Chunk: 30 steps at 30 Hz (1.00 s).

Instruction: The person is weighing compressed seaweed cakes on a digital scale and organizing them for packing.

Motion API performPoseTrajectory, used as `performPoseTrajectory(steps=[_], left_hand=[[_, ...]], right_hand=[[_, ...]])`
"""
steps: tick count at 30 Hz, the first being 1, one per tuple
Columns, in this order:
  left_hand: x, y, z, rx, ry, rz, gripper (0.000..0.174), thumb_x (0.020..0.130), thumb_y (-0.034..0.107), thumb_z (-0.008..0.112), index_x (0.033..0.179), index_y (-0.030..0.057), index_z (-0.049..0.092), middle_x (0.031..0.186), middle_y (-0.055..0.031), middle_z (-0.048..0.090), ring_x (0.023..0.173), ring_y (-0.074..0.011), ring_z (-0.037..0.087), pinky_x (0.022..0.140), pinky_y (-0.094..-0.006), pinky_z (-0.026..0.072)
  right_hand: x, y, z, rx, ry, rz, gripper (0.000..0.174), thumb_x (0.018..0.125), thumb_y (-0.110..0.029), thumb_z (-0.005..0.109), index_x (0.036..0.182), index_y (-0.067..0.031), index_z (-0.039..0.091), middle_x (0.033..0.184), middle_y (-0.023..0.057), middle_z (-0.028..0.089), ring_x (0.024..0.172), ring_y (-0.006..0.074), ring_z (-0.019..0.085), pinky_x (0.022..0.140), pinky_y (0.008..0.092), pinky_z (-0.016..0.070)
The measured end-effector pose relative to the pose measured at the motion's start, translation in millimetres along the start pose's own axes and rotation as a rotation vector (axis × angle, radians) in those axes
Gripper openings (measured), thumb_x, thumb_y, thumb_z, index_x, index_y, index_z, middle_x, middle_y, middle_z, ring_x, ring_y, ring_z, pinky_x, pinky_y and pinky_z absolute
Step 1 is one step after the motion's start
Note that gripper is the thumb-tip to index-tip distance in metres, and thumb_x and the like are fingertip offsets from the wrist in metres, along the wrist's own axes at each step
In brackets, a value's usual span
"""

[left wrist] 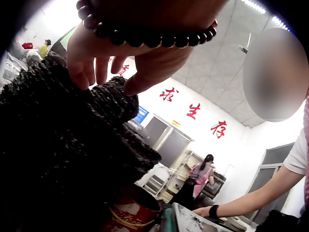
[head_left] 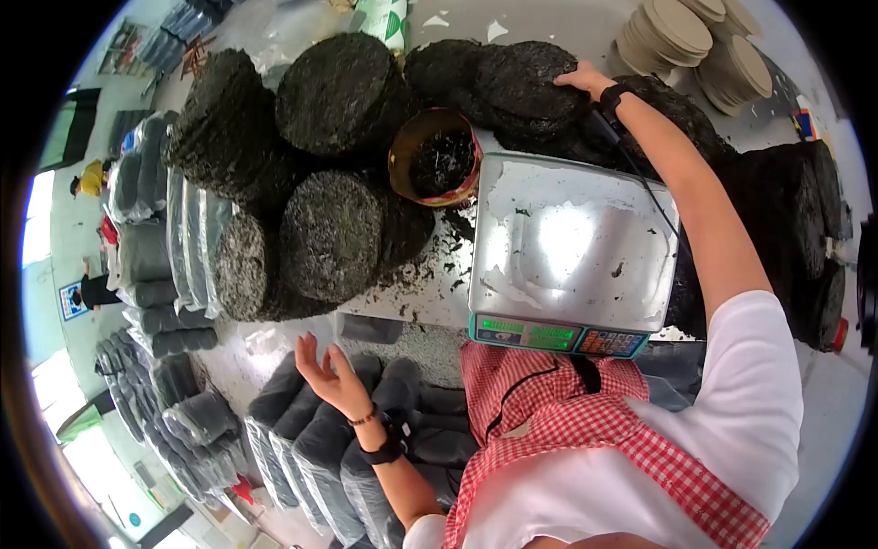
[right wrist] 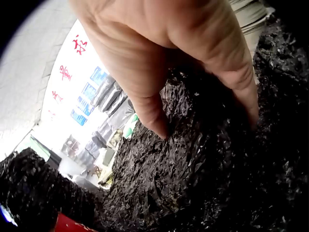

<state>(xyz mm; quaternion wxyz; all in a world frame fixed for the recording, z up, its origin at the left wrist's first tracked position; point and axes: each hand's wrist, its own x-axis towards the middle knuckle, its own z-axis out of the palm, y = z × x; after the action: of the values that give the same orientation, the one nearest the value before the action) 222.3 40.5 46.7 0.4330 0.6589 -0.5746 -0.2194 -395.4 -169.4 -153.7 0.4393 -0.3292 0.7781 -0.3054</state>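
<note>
My right hand [head_left: 590, 80] lies at the edge of a dark, flaky round cake [head_left: 526, 84] behind the scale. In the right wrist view, the thumb and fingers of that hand [right wrist: 183, 63] grip the dark flaky cake [right wrist: 159, 169], their tips pressed into it. Bent fingers mark my left hand [head_left: 338, 382], raised in the air near the front of the table and holding nothing. From the left wrist camera, the left hand [left wrist: 125, 63] appears in front of the dark stacks [left wrist: 63, 140]. A metal-topped scale [head_left: 572, 247] with a lit green display stands before me.
Left of the scale are a red tub [head_left: 399, 165] with dark flakes inside and several tall dark stacks [head_left: 334, 96]. Grey round discs [head_left: 663, 37] are piled at the back right. More dark stacks [head_left: 777, 229] stand at the right; wrapped bundles [head_left: 320, 439] lie below the table's front edge.
</note>
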Motion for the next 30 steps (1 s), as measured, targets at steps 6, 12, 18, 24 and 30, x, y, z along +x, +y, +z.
performPoseTrajectory(steps=[6,12,18,24,30], left_hand=[[36,7,23,0.082,-0.089,0.154,0.048,0.090,0.003,0.059,0.135,0.0016,0.045,0.132,-0.0152,0.052,0.120,-0.0262,0.050,0.091,-0.0376,0.0446],[53,41,76,0.241,-0.258,0.544,0.043,0.087,0.006,0.063,0.128,0.0020,0.052,0.133,-0.0158,0.051,0.122,-0.0330,0.047,0.099,-0.0431,0.0390],[68,7,99,0.386,-0.310,0.515,0.045,0.089,0.021,0.064,0.130,0.0047,0.052,0.139,-0.0173,0.044,0.128,-0.0387,0.038,0.103,-0.0493,0.0334],[72,5,101,0.346,-0.324,0.451,0.044,0.090,0.022,0.063,0.129,0.0043,0.052,0.139,-0.0175,0.044,0.128,-0.0380,0.038,0.103,-0.0487,0.0339],[74,0,100,0.360,-0.321,0.481,0.045,0.086,0.017,0.066,0.127,0.0028,0.053,0.137,-0.0189,0.046,0.127,-0.0384,0.041,0.105,-0.0472,0.0323]], right_hand=[[-68,-45,1,-1.030,0.532,-0.396,0.040,0.080,-0.030,0.073,0.106,-0.0011,0.063,0.108,0.0196,0.063,0.093,0.0341,0.062,0.075,0.0467,0.0529],[-114,-40,6,-0.916,-0.133,-1.005,0.032,0.072,-0.004,0.069,0.100,-0.0088,0.052,0.100,0.0109,0.050,0.101,0.0313,0.051,0.081,0.0434,0.0488],[-117,-35,29,-1.067,-0.030,-1.081,0.036,0.069,-0.009,0.075,0.098,-0.0045,0.054,0.103,0.0094,0.049,0.100,0.0282,0.052,0.082,0.0393,0.0510],[-105,-21,31,-1.044,-0.011,-1.203,0.018,0.072,-0.010,0.071,0.083,-0.0012,0.061,0.094,0.0091,0.052,0.095,0.0269,0.053,0.079,0.0393,0.0505],[-85,-16,25,-0.895,-0.326,-0.934,0.014,0.076,-0.013,0.067,0.080,-0.0019,0.060,0.096,0.0112,0.055,0.085,0.0291,0.056,0.074,0.0381,0.0476]])
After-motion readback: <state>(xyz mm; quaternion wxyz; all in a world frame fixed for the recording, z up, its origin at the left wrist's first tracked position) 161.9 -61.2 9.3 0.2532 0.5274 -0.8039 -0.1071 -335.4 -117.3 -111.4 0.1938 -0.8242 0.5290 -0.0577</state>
